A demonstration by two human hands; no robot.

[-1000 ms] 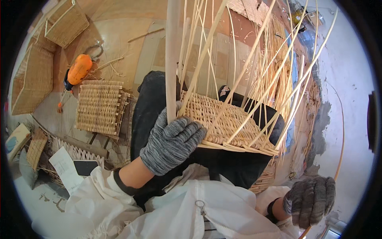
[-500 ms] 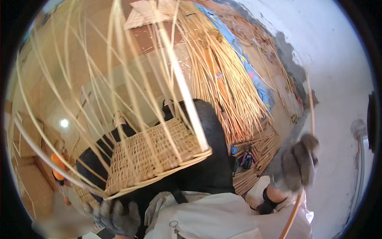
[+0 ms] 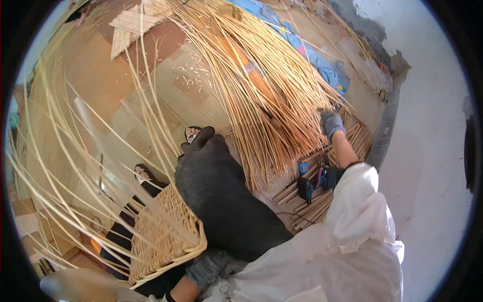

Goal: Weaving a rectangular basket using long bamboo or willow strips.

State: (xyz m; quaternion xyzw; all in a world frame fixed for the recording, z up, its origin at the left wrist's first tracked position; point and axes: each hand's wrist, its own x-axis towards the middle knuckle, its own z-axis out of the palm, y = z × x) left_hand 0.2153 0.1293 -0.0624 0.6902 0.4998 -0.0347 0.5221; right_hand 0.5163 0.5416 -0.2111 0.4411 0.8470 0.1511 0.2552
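A part-woven wicker basket (image 3: 161,236) with long upright rods rests on my black-trousered lap at lower left. My left hand (image 3: 211,267), in a grey knit glove, is low against the basket's right edge, its fingers smeared and hard to read. My right arm stretches forward to a large bundle of pale canes (image 3: 261,100) lying on the floor. At the bundle's right side my gloved right hand (image 3: 330,122) has its fingers closed around a thin cane.
A blue patterned cloth (image 3: 324,68) lies under the bundle's far edge. Shorter sticks (image 3: 307,211) bear a blue tape measure (image 3: 303,167) and black tools (image 3: 305,189). Woven panels (image 3: 131,22) lie at the back, a white wall (image 3: 422,166) rises on the right, and my sandalled foot (image 3: 191,133) shows ahead.
The view has swung right. My right hand has moved forward onto the cane bundle. My left hand has dropped from the basket's upright rod to its lower edge.
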